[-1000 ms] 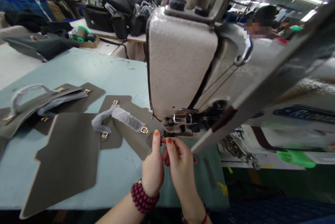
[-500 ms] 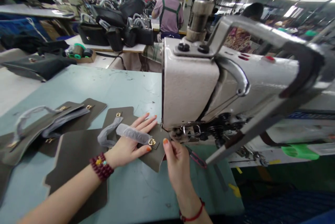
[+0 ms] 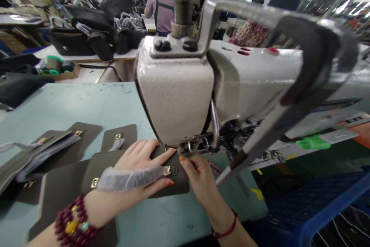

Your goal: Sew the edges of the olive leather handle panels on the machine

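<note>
A dark olive bag panel point(image 3: 180, 179) lies beneath the sewing machine's point(image 3: 176, 93) needle area. My left hand point(image 3: 130, 173) rests flat on it, fingers spread, fingertips close to the presser foot. Across the back of that hand arches a handle in clear plastic wrap point(image 3: 130, 178), joined to the panel by a gold buckle point(image 3: 168, 170). My right hand point(image 3: 199, 173) is closed in a pinch at the panel's right edge, thumb on top and the other fingers curled. Pink-handled snips point(image 3: 215, 168) lie partly hidden behind the right hand.
More olive panels point(image 3: 63, 181) with gold buckles lie at left on the pale blue table point(image 3: 86, 104). A metal bar point(image 3: 260, 147) slants down in front of the machine. A blue crate point(image 3: 306, 208) stands lower right. Black bags point(image 3: 72, 41) and a person point(image 3: 163, 8) are behind.
The view has shifted right and closer to the machine. The panel has turned so its near edge lies more level, and my left hand has turned with it. My right hand stays at its edge.
</note>
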A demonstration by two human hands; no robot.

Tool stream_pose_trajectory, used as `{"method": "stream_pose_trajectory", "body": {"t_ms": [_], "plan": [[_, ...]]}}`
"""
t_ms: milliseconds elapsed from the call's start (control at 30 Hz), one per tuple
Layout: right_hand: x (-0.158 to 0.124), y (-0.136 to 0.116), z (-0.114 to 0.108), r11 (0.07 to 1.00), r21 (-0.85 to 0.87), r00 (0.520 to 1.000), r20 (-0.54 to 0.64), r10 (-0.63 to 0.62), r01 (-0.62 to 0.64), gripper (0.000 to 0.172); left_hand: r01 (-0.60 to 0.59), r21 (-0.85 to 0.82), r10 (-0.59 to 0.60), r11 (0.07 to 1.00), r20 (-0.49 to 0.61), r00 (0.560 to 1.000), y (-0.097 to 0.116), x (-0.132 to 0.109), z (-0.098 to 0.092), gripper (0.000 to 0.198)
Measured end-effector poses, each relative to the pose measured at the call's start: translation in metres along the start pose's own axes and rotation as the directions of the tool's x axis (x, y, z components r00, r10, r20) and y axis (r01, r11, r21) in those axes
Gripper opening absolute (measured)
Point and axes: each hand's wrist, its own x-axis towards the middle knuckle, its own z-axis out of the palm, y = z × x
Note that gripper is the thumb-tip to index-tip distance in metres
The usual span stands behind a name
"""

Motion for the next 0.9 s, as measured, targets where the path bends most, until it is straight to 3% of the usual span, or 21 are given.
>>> {"method": "stream_pose_trajectory", "body": {"t_ms": [133,300,433,533,800,900], "plan": [[0.001,0.000,-0.004,1.000,0.008,1.000,0.004,-0.002,0.002,0.037,0.069,0.122,-0.062,0.990,-0.058,0.996,0.016,-0.007,0.006,0.053],[-0.001,0.000,-0.012,0.994,-0.110,1.000,0.003,-0.012,0.012,0.041,0.179,0.140,-0.165,0.974,-0.104,0.981,0.028,-0.012,0.021,0.053],[-0.006,0.002,-0.017,0.991,-0.117,0.997,0.042,-0.065,0.069,0.038,0.139,0.042,-0.131,0.989,-0.163,0.978,0.029,-0.015,0.041,0.048],[-0.011,0.010,-0.019,0.994,-0.102,0.998,0.053,-0.037,0.042,0.040,0.105,-0.002,-0.104,0.994,-0.130,0.986,0.030,-0.015,0.048,0.039],[-0.022,0.031,-0.021,0.995,-0.053,0.995,0.041,0.088,-0.086,0.043,0.074,0.090,-0.068,0.993,-0.070,0.995,0.029,-0.008,0.039,0.049],[-0.028,0.033,-0.020,0.995,-0.092,0.996,0.078,0.050,-0.043,0.044,0.148,0.059,-0.146,0.987,-0.040,0.988,0.026,-0.005,0.026,0.057]]}}
